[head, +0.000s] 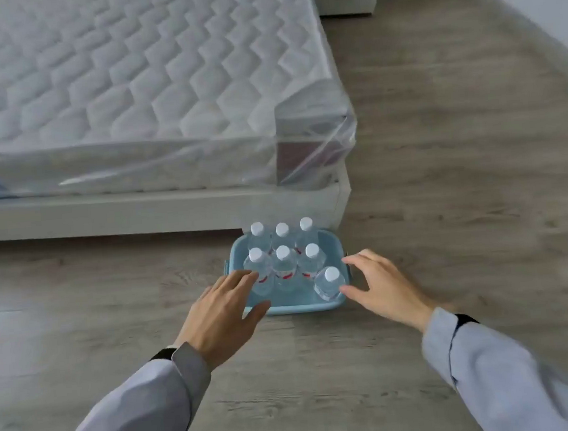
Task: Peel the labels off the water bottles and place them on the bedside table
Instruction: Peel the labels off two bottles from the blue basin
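Fingers (243, 276) either side of bottles (284, 268)

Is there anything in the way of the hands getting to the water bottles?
No, nothing visible is. The blue basket has no lid, and the water bottles stand upright with their tops free. The left hand and right hand are open, at the basket's near corners.
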`<state>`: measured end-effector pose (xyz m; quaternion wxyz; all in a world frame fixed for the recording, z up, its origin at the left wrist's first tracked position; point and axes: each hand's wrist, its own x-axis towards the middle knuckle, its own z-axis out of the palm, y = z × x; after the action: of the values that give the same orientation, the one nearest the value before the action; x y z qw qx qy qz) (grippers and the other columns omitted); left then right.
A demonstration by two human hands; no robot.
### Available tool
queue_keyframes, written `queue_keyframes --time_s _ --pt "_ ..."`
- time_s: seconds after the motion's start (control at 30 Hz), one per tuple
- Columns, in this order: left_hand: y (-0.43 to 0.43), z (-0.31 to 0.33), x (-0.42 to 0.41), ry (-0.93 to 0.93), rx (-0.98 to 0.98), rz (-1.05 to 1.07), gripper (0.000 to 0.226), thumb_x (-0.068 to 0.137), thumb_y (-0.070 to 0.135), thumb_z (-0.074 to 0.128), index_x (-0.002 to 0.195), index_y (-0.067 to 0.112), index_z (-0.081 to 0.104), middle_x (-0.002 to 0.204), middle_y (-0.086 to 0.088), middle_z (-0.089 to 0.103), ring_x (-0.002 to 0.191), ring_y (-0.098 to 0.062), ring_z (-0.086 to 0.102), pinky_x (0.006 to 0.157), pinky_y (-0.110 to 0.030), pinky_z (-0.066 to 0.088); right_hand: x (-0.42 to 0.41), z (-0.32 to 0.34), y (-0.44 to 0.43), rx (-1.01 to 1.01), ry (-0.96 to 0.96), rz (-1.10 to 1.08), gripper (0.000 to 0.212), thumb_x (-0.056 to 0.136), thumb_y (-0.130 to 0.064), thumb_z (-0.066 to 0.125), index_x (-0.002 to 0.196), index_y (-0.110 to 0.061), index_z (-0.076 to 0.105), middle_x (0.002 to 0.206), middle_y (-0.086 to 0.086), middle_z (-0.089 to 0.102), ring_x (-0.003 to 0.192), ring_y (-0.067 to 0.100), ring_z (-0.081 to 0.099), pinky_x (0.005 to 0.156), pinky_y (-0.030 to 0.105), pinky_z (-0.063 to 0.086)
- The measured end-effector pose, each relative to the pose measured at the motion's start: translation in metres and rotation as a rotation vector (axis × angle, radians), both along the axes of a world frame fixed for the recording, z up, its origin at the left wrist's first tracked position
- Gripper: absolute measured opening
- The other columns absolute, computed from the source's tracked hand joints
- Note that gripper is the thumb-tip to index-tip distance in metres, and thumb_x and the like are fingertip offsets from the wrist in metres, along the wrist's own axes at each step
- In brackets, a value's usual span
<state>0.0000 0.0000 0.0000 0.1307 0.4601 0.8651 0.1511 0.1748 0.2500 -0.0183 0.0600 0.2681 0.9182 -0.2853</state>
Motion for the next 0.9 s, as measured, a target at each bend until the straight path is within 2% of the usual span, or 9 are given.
queue_keyframes --time_s 0.17,0.27,0.37,0.43,0.57,0.67,0.8,0.9 --pt "0.009 -0.087 0.000 -0.024 0.027 -0.012 0.052 0.101 0.041 0.069 0.147 0.019 0.060 0.140 0.003 0.066 0.125 -0.027 0.066 0.090 -0.041 0.057 -0.016 -0.095 0.006 0.015 0.101 -0.045 0.047 0.090 -0.024 0.080 0.131 -0.010 0.063 0.117 0.003 0.060 0.111 0.021 0.061 0.087 0.018 0.037" --pt "0.010 -0.121 0.004 -0.012 0.061 -0.014 0.051 0.102 0.043 0.066 0.147 0.019 0.059 0.141 0.005 0.065 0.126 -0.024 0.064 0.089 -0.041 0.057 -0.021 -0.127 0.009 0.056 0.247 -0.096 0.033 0.085 -0.018 0.085 0.113 -0.010 0.069 0.102 -0.002 0.057 0.093 0.020 0.060 0.074 0.014 0.036" --pt "0.012 -0.140 0.009 -0.017 0.060 -0.021 0.050 0.103 0.043 0.065 0.147 0.020 0.058 0.142 0.005 0.064 0.127 -0.024 0.063 0.089 -0.039 0.056 -0.022 -0.143 0.012 0.089 0.351 -0.128 0.024 0.085 -0.022 0.085 0.103 -0.015 0.070 0.097 -0.005 0.062 0.081 0.008 0.055 0.072 0.006 0.038" --pt "0.014 -0.144 0.015 -0.032 0.082 -0.020 0.052 0.103 0.043 0.063 0.149 0.019 0.057 0.144 0.005 0.063 0.129 -0.023 0.061 0.090 -0.037 0.055 -0.019 -0.144 0.012 0.089 0.394 -0.125 0.022 0.085 -0.024 0.085 0.100 -0.018 0.070 0.095 -0.008 0.065 0.077 0.003 0.054 0.071 0.006 0.038" --pt "0.020 -0.141 0.024 -0.071 0.129 0.014 0.051 0.104 0.044 0.062 0.149 0.020 0.056 0.144 0.007 0.062 0.130 -0.019 0.060 0.088 -0.031 0.051 -0.011 -0.137 0.004 0.124 0.420 -0.129 0.022 0.086 -0.026 0.084 0.102 -0.019 0.071 0.095 -0.009 0.066 0.079 0.005 0.052 0.070 0.022 0.040" --pt "0.030 -0.137 0.030 -0.101 0.175 0.040 0.052 0.103 0.044 0.065 0.147 0.018 0.059 0.143 0.005 0.064 0.128 -0.020 0.062 0.087 -0.032 0.052 -0.008 -0.115 -0.003 0.156 0.502 -0.144 0.023 0.086 -0.030 0.082 0.102 -0.018 0.071 0.095 -0.008 0.066 0.081 0.008 0.057 0.074 0.030 0.049" --pt "0.041 -0.132 0.044 -0.139 0.284 0.057 0.058 0.096 0.047 0.074 0.145 0.018 0.062 0.140 0.005 0.066 0.128 -0.019 0.063 0.094 -0.034 0.054 -0.005 -0.068 -0.017 0.241 0.636 -0.146 0.028 0.087 -0.039 0.078 0.103 -0.017 0.071 0.095 -0.006 0.069 0.083 0.010 0.063 0.077 0.031 0.053" --pt "0.044 -0.124 0.061 -0.179 0.396 0.078 0.069 0.087 0.052 0.081 0.145 0.022 0.059 0.139 0.010 0.063 0.127 -0.013 0.060 0.096 -0.026 0.050 -0.003 -0.032 -0.032 0.276 0.734 -0.148 0.029 0.088 -0.044 0.077 0.099 -0.018 0.071 0.091 -0.008 0.069 0.080 0.004 0.060 0.076 0.026 0.052"
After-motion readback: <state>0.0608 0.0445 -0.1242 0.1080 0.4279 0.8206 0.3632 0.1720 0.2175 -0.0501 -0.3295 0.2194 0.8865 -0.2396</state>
